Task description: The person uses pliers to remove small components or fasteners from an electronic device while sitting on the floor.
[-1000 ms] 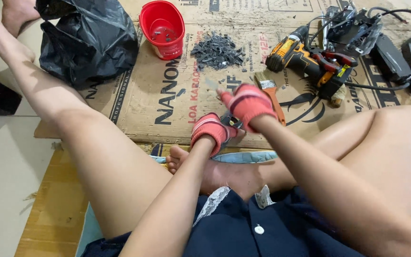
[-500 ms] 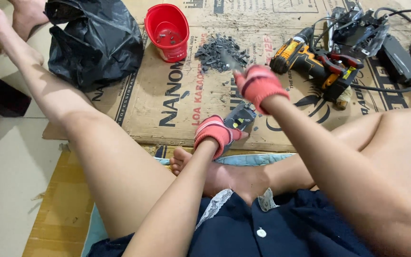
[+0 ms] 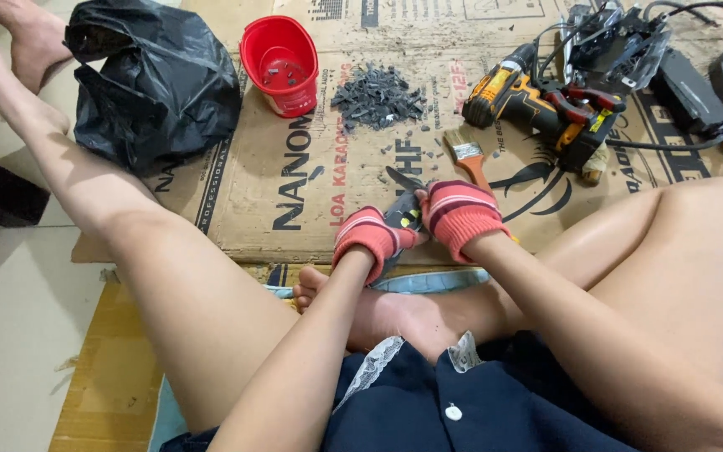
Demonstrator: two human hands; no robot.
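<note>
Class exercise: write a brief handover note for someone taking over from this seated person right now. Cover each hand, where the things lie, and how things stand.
Left hand: red glove, closed in a grip on the dark scissor-like tool, low over the cardboard sheet.
Right hand: red glove, closed against the same tool from the other side.
Things: pile of dark small pieces ahead on the cardboard; red cup left of it; paintbrush just beyond the right hand; yellow drill and cables at far right; black bag at far left.
How things stand: a pile of pieces already lies there; what is in the blades is hidden.
</note>
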